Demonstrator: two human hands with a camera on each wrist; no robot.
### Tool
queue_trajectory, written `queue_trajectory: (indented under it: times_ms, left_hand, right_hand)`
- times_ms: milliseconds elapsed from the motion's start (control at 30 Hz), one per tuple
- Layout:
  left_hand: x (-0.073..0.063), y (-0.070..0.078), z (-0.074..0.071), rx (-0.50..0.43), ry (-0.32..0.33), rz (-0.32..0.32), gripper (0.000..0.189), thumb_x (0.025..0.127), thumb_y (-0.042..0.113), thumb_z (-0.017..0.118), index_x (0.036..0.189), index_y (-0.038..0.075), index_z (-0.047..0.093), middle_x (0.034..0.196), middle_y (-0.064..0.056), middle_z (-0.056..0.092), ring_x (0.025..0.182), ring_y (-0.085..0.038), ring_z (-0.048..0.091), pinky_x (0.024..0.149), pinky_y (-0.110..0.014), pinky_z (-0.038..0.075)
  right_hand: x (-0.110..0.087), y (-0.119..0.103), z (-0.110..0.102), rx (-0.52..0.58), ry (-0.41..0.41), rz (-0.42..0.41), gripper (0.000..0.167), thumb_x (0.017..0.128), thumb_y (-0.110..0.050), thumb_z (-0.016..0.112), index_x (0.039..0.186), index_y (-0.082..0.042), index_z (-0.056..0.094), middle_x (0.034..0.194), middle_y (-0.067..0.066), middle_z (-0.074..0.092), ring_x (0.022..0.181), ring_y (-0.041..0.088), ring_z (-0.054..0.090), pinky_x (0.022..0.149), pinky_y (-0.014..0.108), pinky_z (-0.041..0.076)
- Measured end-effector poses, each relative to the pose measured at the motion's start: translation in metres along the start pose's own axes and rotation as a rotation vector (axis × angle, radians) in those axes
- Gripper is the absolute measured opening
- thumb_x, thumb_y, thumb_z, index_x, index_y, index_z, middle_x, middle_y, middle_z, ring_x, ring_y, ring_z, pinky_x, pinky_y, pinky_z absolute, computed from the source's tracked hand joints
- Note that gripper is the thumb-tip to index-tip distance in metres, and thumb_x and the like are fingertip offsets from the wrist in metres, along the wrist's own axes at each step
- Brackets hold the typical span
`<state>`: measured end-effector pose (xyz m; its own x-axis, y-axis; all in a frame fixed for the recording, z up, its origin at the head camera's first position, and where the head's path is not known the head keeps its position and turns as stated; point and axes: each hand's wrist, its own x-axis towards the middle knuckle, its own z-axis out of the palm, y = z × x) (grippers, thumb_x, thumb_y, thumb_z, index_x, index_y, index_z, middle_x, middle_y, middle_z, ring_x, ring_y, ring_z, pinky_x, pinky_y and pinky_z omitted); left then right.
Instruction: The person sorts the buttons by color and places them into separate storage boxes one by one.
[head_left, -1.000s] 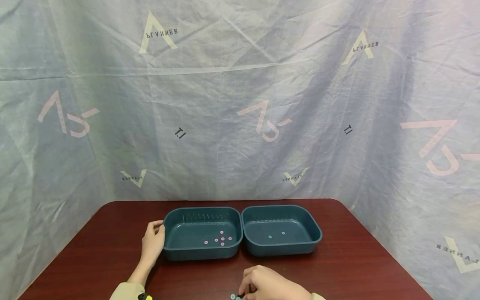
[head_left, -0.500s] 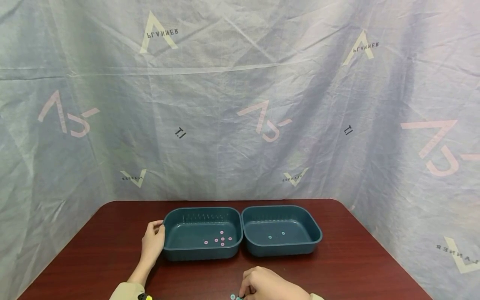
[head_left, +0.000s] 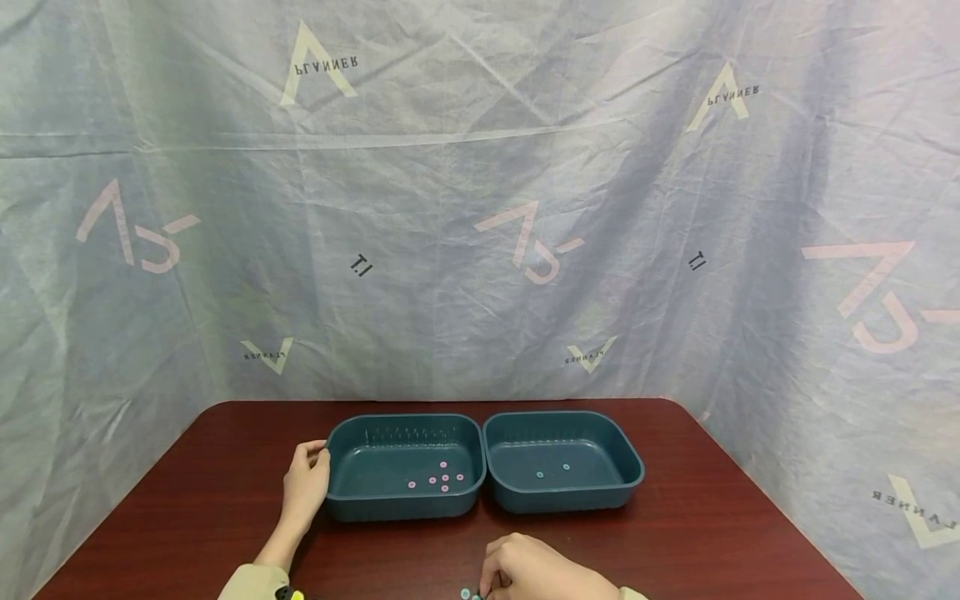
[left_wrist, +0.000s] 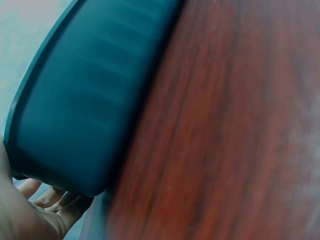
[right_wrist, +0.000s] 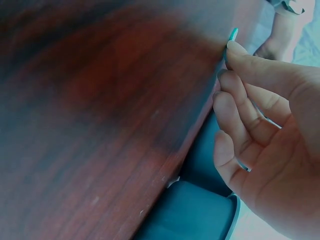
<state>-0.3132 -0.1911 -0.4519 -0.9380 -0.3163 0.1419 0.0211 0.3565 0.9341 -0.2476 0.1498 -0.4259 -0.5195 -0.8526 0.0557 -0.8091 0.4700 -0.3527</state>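
My left hand [head_left: 306, 479] holds the left end of the left dark teal bin [head_left: 405, 507]. In the left wrist view, the thumb lies at that bin's rim and the fingers bend against its end wall. Several pink buttons [head_left: 432, 480] lie inside. My right hand [head_left: 536, 567] is low over the table at the front, fingers bent. The right wrist view shows a teal button [right_wrist: 233, 34] at its thumb tip, with more teal behind the thumb, partly hidden. Another teal button [head_left: 465, 593] lies beside the fingers. The right bin [head_left: 562, 500] contains two teal buttons [head_left: 566, 467].
Both bins stand side by side towards the back of the dark red wooden table [head_left: 720, 517]. A grey cloth curtain [head_left: 450, 317] with printed letters hangs behind and along both sides. A watch [head_left: 288, 593] sits on the left wrist.
My right hand has shifted only very slightly and stays low at the teal buttons. The left hand and both bins have not moved.
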Motion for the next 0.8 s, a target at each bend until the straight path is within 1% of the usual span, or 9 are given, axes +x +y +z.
queue_trajectory:
  times_ms: [167, 467, 633, 800]
  left_hand:
    - [-0.0002, 0.0004, -0.0002, 0.0, 0.004, 0.005, 0.045, 0.102, 0.027, 0.028, 0.135, -0.003, 0.035, 0.132, -0.029, 0.043, 0.121, -0.042, 0.042, 0.094, -0.055, 0.036]
    - [-0.0003, 0.0011, -0.001, 0.006, 0.002, 0.002, 0.046, 0.102, 0.027, 0.028, 0.135, -0.003, 0.034, 0.132, -0.029, 0.043, 0.12, -0.042, 0.042, 0.093, -0.055, 0.036]
    - [0.0003, 0.0019, -0.001, 0.0, -0.009, -0.006, 0.048, 0.102, 0.029, 0.027, 0.137, -0.003, 0.033, 0.134, -0.028, 0.041, 0.123, -0.043, 0.04, 0.095, -0.056, 0.035]
    - [-0.0003, 0.0028, -0.0005, 0.0, -0.013, -0.008, 0.047, 0.102, 0.029, 0.027, 0.137, -0.003, 0.032, 0.134, -0.028, 0.04, 0.123, -0.043, 0.039, 0.095, -0.056, 0.035]
  right_hand:
    - [-0.0001, 0.0005, 0.0002, -0.038, 0.005, -0.005, 0.007, 0.082, -0.014, 0.07, 0.084, -0.021, 0.073, 0.075, -0.017, 0.057, 0.067, -0.01, 0.048, 0.061, 0.007, 0.04]
    - [0.0008, 0.0003, 0.0, -0.062, 0.0, 0.013, 0.006, 0.083, -0.016, 0.07, 0.084, -0.022, 0.073, 0.075, -0.019, 0.056, 0.068, -0.009, 0.047, 0.063, 0.008, 0.04]
    - [0.0004, 0.0, 0.0011, -0.09, 0.019, 0.005, 0.01, 0.085, -0.014, 0.067, 0.082, -0.022, 0.072, 0.075, -0.02, 0.055, 0.068, -0.009, 0.046, 0.064, 0.008, 0.039]
    - [-0.0009, -0.0009, 0.0017, -0.081, 0.023, 0.013, 0.015, 0.085, -0.01, 0.063, 0.08, -0.022, 0.07, 0.075, -0.02, 0.055, 0.07, -0.009, 0.046, 0.065, 0.009, 0.039]
